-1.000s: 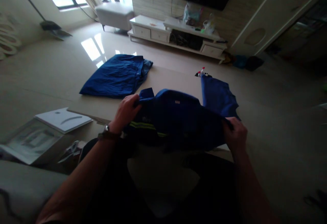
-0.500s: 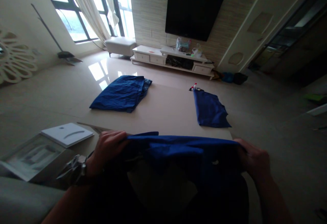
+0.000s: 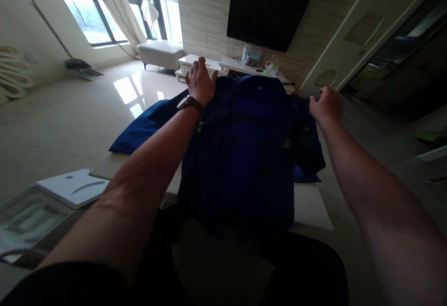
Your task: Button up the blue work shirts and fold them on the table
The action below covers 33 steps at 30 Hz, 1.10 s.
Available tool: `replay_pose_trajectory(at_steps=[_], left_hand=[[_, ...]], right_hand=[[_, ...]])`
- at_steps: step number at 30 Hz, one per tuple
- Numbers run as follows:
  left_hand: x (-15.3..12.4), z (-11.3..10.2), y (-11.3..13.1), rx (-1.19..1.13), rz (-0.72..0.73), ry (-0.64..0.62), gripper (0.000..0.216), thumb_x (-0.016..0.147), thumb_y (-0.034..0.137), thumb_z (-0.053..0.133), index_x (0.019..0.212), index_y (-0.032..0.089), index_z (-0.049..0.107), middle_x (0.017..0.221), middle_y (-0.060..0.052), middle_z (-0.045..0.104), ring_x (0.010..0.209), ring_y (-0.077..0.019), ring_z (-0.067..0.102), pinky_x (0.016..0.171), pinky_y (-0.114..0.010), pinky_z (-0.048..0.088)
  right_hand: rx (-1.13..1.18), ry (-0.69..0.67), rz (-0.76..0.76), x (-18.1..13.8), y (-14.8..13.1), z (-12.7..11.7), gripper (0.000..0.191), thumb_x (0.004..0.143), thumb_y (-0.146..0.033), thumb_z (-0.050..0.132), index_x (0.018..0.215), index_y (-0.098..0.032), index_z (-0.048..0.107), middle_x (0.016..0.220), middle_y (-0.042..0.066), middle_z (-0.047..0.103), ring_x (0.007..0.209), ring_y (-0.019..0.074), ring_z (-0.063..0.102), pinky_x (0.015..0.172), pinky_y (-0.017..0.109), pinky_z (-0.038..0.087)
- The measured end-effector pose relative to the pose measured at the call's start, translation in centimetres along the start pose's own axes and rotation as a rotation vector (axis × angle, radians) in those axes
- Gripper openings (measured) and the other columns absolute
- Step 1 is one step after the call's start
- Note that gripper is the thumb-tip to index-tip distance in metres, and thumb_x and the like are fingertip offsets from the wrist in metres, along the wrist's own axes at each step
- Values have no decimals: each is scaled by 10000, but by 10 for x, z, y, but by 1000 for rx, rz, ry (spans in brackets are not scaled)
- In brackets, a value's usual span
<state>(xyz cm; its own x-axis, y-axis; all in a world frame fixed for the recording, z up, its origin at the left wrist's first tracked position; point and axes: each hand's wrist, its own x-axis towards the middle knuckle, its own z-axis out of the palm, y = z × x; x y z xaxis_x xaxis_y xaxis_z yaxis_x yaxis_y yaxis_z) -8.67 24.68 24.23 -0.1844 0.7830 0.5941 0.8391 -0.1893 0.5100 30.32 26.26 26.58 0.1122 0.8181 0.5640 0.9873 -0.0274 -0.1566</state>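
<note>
Blue jacket [image 3: 244,157] stretches out between the two hands, above or on the pale surface [image 3: 312,208]; I cannot tell how much of it rests there and how much hangs. Its collar [image 3: 244,82] points to about 12 o'clock, away from the person, and its hem comes back to 6 o'clock, near the knees, so the long axis runs nearly straight along the 12-to-6 line.

From the left hand [image 3: 200,82], the body of the jacket lies toward 4 o'clock; from the right hand [image 3: 327,105], toward 8 o'clock. Left is slightly nearer the collar, its thumb beside the shoulder cloth, while the right stands at the outer edge of the opposite shoulder, where a sleeve [image 3: 310,152] droops toward 6 o'clock.

The left fingers are spread, tips toward 12 o'clock. The right fingers curl with the thumb toward the jacket, but I cannot tell whether they pinch any cloth.

Another blue garment [image 3: 132,133] lies between 9 and 10 o'clock from the jacket, and a bit of blue cloth [image 3: 307,176] shows below that sleeve, between 3 and 4 o'clock.
</note>
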Motion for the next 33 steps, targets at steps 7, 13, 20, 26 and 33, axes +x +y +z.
replay_pose_trajectory(at_steps=[7,13,20,26,33], left_hand=[[-217,55,-96,193,-234,-440,698,942,293,535,1544,11,322,1530,-270,456,1477,-357,401,1192,-497,366],[-355,68,-146,244,-216,-1059,696,1034,454,381,1670,216,227,1740,-167,197,1614,-349,166,1252,-602,232],[-334,95,-151,327,-184,-1110,746,1038,524,360,1695,254,131,1751,-165,-13,1616,-396,-10,1224,-682,199],[-283,123,-158,327,-175,-1106,752,1042,548,348,1696,256,115,1751,-161,3,1618,-394,12,1235,-662,198],[-247,154,-164,302,-190,-1034,735,1050,524,351,1694,225,158,1753,-168,45,1615,-406,42,1260,-631,166]], right_hand=[[42,-493,-114,-214,13,79,387,978,-313,536,1325,-158,607,1310,172,641,1252,294,560,1063,441,462],[-8,-1163,-104,-378,55,126,669,978,-621,505,1606,-466,335,1763,25,130,1576,489,140,1113,712,353],[-24,-1129,-95,-372,45,164,638,1025,-607,396,1628,-524,205,1776,-28,-52,1597,475,-43,1180,753,202],[-52,-1131,-65,-329,31,188,614,1039,-589,368,1629,-515,217,1777,-27,-21,1597,478,4,1164,762,242],[-63,-1083,-42,-309,9,203,623,1041,-582,363,1641,-474,234,1777,6,34,1587,497,87,1127,766,319]])
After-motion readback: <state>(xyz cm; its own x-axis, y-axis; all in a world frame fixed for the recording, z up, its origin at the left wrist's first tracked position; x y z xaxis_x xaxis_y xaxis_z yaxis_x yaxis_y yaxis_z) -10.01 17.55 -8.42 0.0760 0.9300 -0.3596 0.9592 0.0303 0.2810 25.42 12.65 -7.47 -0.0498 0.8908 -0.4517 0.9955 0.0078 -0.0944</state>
